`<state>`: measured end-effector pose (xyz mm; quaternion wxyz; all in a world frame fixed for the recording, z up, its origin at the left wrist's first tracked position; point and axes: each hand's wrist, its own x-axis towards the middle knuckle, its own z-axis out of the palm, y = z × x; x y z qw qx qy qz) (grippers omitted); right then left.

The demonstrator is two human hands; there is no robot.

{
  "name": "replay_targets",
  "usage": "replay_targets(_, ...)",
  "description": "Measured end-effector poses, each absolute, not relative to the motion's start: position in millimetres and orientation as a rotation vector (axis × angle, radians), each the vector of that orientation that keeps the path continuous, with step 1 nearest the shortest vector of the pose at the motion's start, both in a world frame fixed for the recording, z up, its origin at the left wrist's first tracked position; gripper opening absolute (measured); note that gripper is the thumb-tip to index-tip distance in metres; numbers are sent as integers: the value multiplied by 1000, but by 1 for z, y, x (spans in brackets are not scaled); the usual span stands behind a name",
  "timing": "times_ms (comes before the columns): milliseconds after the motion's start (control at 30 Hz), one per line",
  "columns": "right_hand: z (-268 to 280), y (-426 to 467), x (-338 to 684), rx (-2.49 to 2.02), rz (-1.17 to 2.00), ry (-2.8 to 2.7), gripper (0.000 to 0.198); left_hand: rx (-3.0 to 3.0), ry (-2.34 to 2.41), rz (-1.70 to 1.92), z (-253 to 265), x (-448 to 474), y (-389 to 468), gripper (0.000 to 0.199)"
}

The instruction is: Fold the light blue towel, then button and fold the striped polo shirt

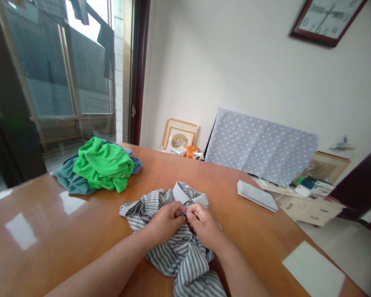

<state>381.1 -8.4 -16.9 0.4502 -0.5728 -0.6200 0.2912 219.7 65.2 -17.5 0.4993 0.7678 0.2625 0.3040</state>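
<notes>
A grey-and-white striped shirt [185, 251] with a pale collar [179, 194] lies crumpled on the wooden table in front of me. My left hand [168, 220] pinches the shirt's front just below the collar. Close beside it, my right hand [202, 222] pinches the same part, the fingertips of both hands nearly meeting. Whether a button sits between the fingers is too small to tell. One sleeve spreads out to the left, and the lower part of the shirt is bunched toward me between my forearms.
On the table's left lies a heap of clothes, a bright green garment [103, 163] over blue-teal ones [77, 179]. A folded grey cloth [256, 196] and a pale flat sheet [315, 268] lie to the right. Beyond the edge stand a dotted cloth cover [259, 144] and a drawer cabinet [309, 208].
</notes>
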Motion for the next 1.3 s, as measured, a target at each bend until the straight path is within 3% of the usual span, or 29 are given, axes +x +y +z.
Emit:
replay_targets(233, -10, -12, 379, -1392, 665, -1586, 19, 1955, 699, 681, -17, 218, 66, 10)
replay_targets(533, -13, -10, 379, -1327, 880, -1455, 25, 2094, 759, 663, -13, 215, 66, 10)
replay_targets(900, -13, -10, 382, -1326, 903, -1455, 28, 2123, 889, 694, -5, 215, 60, 13)
replay_targets(1000, -12, -11, 382, -1324, 906, -1459, 28, 2121, 838, 701, -6, 213, 60, 6)
replay_targets(1133, -11, -12, 381, -1312, 897, -1455, 25, 2067, 678, 707, -10, 212, 63, 13)
replay_targets(1300, -9, -12, 382, -1349, 882, -1477, 13, 2023, 710, 696, -7, 212, 62, 7)
